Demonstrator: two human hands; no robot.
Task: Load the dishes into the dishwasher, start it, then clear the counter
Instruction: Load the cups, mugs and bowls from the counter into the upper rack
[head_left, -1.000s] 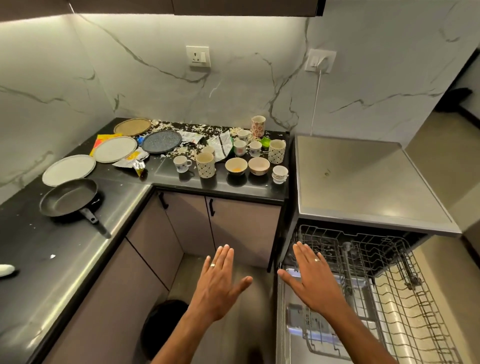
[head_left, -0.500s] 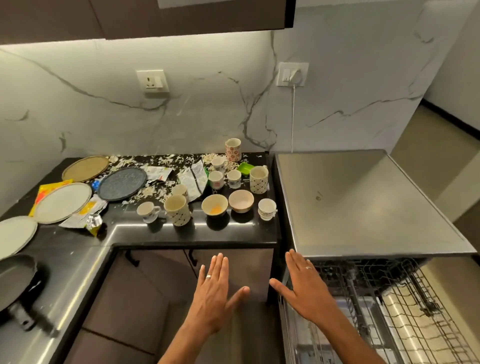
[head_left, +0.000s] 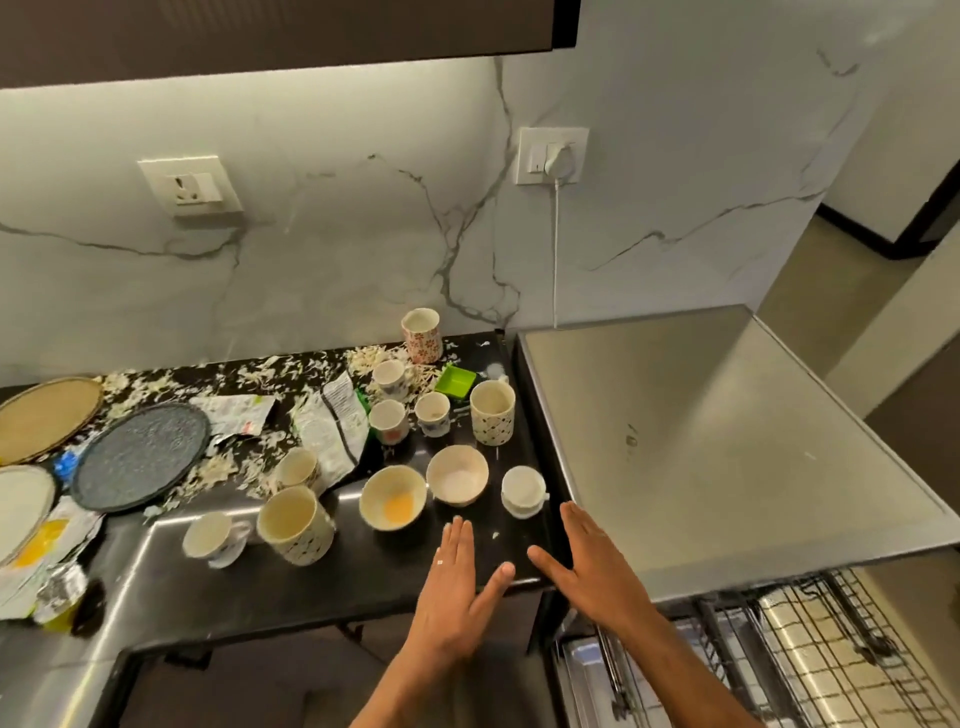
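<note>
Two walls of veined white marble back a black counter (head_left: 291, 587) strewn with pale shreds and torn wrappers; a steel-topped dishwasher (head_left: 727, 441) stands at its right end, wire rack (head_left: 831, 665) pulled out below. Since half a second ago the view has closed in on the cups, and both hands have risen from cabinet level to the counter's front edge. The left hand (head_left: 457, 587) and right hand (head_left: 592, 566) hover flat, fingers straight, holding nothing. Just ahead, one bowl (head_left: 393, 498) holds a yellow smear; the bowl beside it (head_left: 457, 475) has a whitish residue. A spotted mug (head_left: 294, 525) looks empty. A dark plate (head_left: 140, 457) lies at left.
</note>
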